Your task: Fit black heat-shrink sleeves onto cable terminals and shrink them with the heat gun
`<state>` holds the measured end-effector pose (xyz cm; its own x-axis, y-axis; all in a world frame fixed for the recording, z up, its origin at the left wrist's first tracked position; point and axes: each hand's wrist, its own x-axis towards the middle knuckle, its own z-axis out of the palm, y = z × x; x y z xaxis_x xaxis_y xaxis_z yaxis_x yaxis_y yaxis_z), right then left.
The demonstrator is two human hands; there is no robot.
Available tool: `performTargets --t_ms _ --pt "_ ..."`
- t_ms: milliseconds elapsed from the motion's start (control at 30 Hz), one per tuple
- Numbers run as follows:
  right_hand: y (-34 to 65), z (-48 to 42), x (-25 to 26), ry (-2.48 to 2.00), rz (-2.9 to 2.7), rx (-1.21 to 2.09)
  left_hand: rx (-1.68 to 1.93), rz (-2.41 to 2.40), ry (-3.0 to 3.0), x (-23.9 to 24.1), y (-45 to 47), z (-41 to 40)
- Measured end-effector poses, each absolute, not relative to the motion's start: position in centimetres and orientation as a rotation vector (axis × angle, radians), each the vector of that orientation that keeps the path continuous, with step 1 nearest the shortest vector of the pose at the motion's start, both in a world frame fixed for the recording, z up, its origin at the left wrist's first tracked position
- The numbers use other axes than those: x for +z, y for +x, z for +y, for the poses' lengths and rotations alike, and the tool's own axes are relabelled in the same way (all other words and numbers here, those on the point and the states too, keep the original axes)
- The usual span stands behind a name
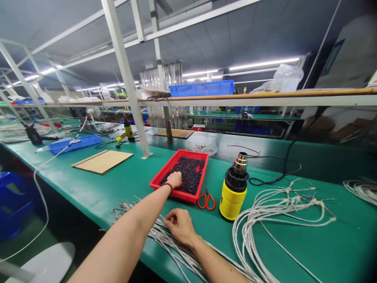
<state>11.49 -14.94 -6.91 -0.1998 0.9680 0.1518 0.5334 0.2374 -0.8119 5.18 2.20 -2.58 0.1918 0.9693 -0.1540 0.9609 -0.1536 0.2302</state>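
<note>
Head view: left hand (pixel 175 179) reaches farthest, its grip curled down into the dark pieces (pixel 191 173) in the red tray (pixel 176 157); pinching any, I cannot tell. Right hand (pixel 180 227), nearer the body, rests bent fingers (pixel 171 221) on the white wires (pixel 176 245) running crosswise beneath it on the table (pixel 88 184).

Both forearms are bare. The wrist behind the left grip (pixel 175 179), over the near rim of the red tray (pixel 163 169), wears a thin band of dark red beads (pixel 167 184), probably a bracelet.
</note>
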Motion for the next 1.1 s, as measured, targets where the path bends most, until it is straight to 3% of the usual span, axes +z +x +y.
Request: performTargets --t_ms 200,367,533,700,900,1000,1100 --pt "11.4 -14.8 -7.1 -1.399 -1.802 0.850 0.428 1.739 2.135 -0.1 4.3 2.2" --pt "11.5 -14.7 -6.9 -1.293 -1.677 0.878 1.049 1.636 1.947 2.9 0.3 -2.9" --pt "11.2 -15.5 -6.4 -1.160 -1.633 0.866 1.548 1.714 1.463 -1.4 -3.7 -14.3" --pt "10.8 -17.2 -5.8 -1.014 -1.801 0.841 1.658 1.505 1.121 -4.4 -3.6 -19.6" --pt "11.1 -18.9 -4.2 -0.877 -2.073 0.804 1.815 1.237 1.045 0.5 -3.8 -21.8" --pt "12.0 -19.4 -1.4 -0.788 -2.155 0.880 1.718 1.160 1.149 2.2 -3.8 -24.0" --pt "13.0 -20.1 3.1 -0.763 -2.016 0.652 1.558 1.119 1.284 2.9 -3.5 -26.3"
